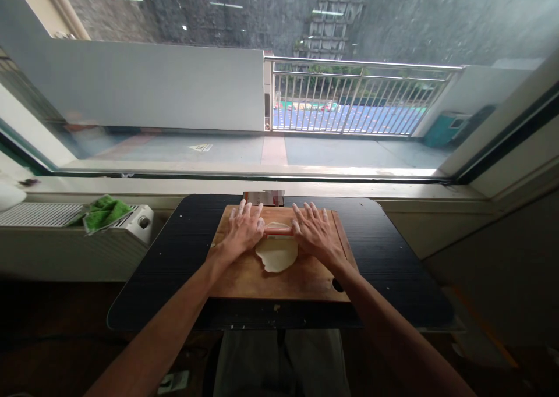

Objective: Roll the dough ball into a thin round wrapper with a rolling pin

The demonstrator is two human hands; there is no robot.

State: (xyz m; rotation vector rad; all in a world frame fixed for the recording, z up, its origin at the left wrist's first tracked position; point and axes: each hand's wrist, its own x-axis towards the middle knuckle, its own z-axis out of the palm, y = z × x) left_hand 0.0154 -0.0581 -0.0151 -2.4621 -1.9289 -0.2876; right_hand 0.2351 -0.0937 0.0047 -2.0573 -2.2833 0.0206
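Note:
A thin sheet of pale dough (277, 255) with an uneven front edge lies on a wooden cutting board (271, 286). Across its far part rests a reddish-brown rolling pin (278, 231), its middle visible between my hands. My left hand (246, 228) presses on the pin's left end, fingers stretched forward and apart. On the right end lies my right hand (315, 229), palm down, its fingers also spread and pointing away from me. White flour dusts the fingertips of both hands. The pin's ends are hidden beneath the palms.
The board sits on a black table (166, 257) with small crumbs on its front edge. Behind the board is a flat box-like item (263, 198), near the window sill (209, 186). A green cloth (107, 212) lies on the radiator (74, 251) at left.

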